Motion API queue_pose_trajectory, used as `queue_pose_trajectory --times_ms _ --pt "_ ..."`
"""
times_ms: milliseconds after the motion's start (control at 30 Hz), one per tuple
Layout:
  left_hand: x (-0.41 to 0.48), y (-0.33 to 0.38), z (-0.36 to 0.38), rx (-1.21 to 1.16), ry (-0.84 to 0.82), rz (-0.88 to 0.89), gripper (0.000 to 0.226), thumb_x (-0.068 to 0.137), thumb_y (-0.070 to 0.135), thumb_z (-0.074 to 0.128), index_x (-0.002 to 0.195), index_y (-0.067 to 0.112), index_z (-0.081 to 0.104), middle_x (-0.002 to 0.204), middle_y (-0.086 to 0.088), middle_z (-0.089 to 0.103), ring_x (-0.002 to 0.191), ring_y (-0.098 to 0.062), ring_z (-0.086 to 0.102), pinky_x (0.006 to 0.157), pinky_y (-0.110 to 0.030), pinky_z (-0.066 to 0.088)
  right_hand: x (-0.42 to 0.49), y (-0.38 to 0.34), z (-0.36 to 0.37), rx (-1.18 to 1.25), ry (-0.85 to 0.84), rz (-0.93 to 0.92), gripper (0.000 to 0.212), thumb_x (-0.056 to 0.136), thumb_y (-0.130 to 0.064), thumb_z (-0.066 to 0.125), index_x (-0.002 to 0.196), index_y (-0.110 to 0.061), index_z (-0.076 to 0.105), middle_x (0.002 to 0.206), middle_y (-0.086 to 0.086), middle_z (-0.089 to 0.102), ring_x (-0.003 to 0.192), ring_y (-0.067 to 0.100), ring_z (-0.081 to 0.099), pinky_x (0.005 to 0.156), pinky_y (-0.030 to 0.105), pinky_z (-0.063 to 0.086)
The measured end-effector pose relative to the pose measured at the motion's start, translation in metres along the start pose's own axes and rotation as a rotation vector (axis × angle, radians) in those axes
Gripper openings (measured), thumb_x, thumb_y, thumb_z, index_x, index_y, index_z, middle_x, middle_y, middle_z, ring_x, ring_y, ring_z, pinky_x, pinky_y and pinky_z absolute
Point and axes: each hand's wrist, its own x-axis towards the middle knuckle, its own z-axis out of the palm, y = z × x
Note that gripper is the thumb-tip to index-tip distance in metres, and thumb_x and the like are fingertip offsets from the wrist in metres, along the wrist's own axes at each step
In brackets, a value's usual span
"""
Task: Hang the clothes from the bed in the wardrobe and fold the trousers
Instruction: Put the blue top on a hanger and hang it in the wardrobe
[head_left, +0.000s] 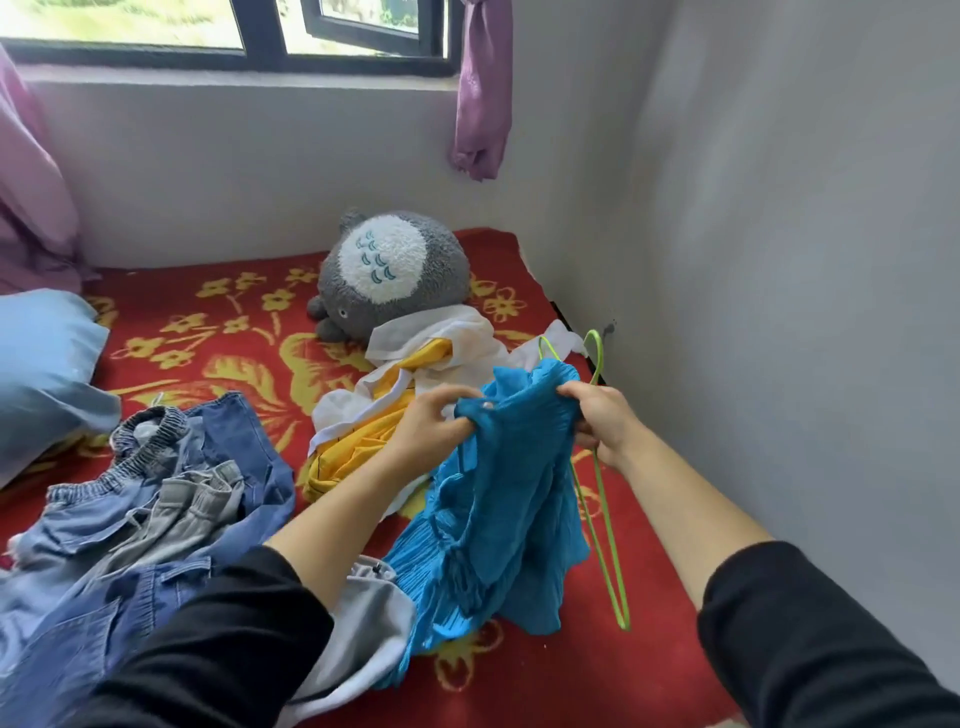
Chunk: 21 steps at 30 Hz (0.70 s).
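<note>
A crinkled blue garment (498, 525) hangs above the bed between my hands. My left hand (431, 421) grips its upper left edge. My right hand (597, 415) grips the upper right edge together with a lime-green wire hanger (605, 525), whose hook sticks up behind the cloth. A white and yellow garment (384, 415) lies crumpled on the bed behind. Denim and grey trousers (156, 509) are heaped at the left. A grey-white piece of clothing (369, 618) lies under my left forearm.
The bed carries a red blanket with yellow flowers (218, 332). A grey plush toy (389, 270) sits at the back, a light blue pillow (41, 364) at the left. A grey wall (779, 260) closes the right side; a window with purple curtains (480, 88) is behind.
</note>
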Motion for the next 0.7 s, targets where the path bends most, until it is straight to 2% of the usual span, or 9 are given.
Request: queue_pose_trajectory --times_ms 67,167,233,300,333,400,533,600,700 --pt "0.010 0.037 -0.011 -0.053 0.001 0.126 0.055 0.078 -0.014 0.046 0.113 0.023 0.065 0.119 -0.003 0.065 0.105 0.004 0.058 0.088 -0.016 0.050 -0.005 -0.028 -0.003 -0.054 0.001 -0.050 0.016 0.084 -0.016 0.059 0.070 -0.017 0.052 0.051 -0.005 0.044 0.038 0.007 0.036 0.036 0.016 0.023" --pt "0.025 0.093 -0.029 -0.133 -0.033 0.267 0.054 0.077 -0.014 0.044 0.114 0.018 0.067 0.110 0.000 0.068 0.101 0.004 0.061 0.083 -0.011 0.047 -0.013 -0.073 -0.002 -0.090 -0.032 -0.151 0.008 0.084 -0.016 0.061 0.076 -0.015 0.059 0.054 -0.004 0.046 0.039 0.006 0.041 0.036 0.016 0.027" --pt "0.031 0.121 -0.042 -0.086 -0.037 0.296 0.032 0.075 0.000 0.048 0.095 0.004 0.072 0.091 -0.010 0.071 0.085 -0.010 0.064 0.077 -0.022 0.051 -0.014 -0.094 0.001 -0.112 -0.057 -0.247 0.021 0.085 -0.014 0.064 0.067 -0.015 0.053 0.054 -0.002 0.035 0.037 0.007 0.032 0.036 0.017 0.021" --pt "0.034 0.135 -0.053 0.034 -0.021 0.270 0.017 0.069 0.013 0.051 0.065 0.004 0.064 0.061 -0.007 0.057 0.063 -0.013 0.049 0.061 -0.027 0.041 -0.016 -0.103 0.008 -0.171 -0.050 -0.321 0.033 0.085 -0.013 0.066 0.059 -0.016 0.047 0.049 -0.004 0.030 0.038 0.009 0.027 0.036 0.019 0.020" --pt "0.034 0.137 -0.057 0.087 0.004 0.249 0.017 0.067 0.015 0.052 0.051 0.013 0.056 0.051 0.002 0.046 0.054 -0.009 0.040 0.054 -0.023 0.034 -0.017 -0.103 0.012 -0.197 -0.033 -0.341 0.034 0.087 -0.014 0.066 0.059 -0.015 0.047 0.046 -0.006 0.029 0.038 0.009 0.026 0.036 0.019 0.020" --pt "0.035 0.135 -0.063 0.138 0.049 0.177 0.032 0.069 0.011 0.056 0.042 0.020 0.043 0.044 0.009 0.036 0.044 -0.005 0.030 0.045 -0.019 0.027 -0.017 -0.094 0.018 -0.220 0.017 -0.355 0.024 0.091 -0.021 0.062 0.070 -0.012 0.055 0.047 -0.005 0.030 0.041 0.011 0.028 0.039 0.022 0.023" --pt "0.038 0.115 -0.069 0.184 0.100 -0.139 0.035 0.074 0.012 0.061 0.043 0.016 0.048 0.045 0.001 0.028 0.041 -0.016 0.025 0.039 -0.018 0.025 -0.016 -0.079 0.020 -0.071 0.032 -0.316 0.026 0.098 -0.033 0.043 0.092 -0.023 0.066 0.056 -0.004 0.028 0.039 0.008 0.028 0.039 0.021 0.024" --pt "0.039 0.111 -0.071 0.162 0.074 -0.316 0.023 0.074 0.017 0.063 0.053 0.015 0.053 0.050 0.001 0.027 0.041 -0.016 0.022 0.039 -0.018 0.023 -0.017 -0.077 0.019 0.076 -0.008 -0.294 0.027 0.101 -0.032 0.036 0.104 -0.023 0.062 0.059 -0.003 0.025 0.034 0.003 0.023 0.034 0.016 0.020" --pt "0.042 0.114 -0.075 -0.035 0.105 -0.424 0.018 0.077 0.018 0.062 0.064 0.014 0.050 0.058 -0.001 0.036 0.037 -0.012 0.020 0.038 -0.015 0.018 -0.022 -0.077 0.015 0.093 -0.031 -0.305 0.023 0.103 -0.028 0.031 0.117 -0.026 0.050 0.060 -0.001 0.030 0.033 0.002 0.023 0.034 0.013 0.020"
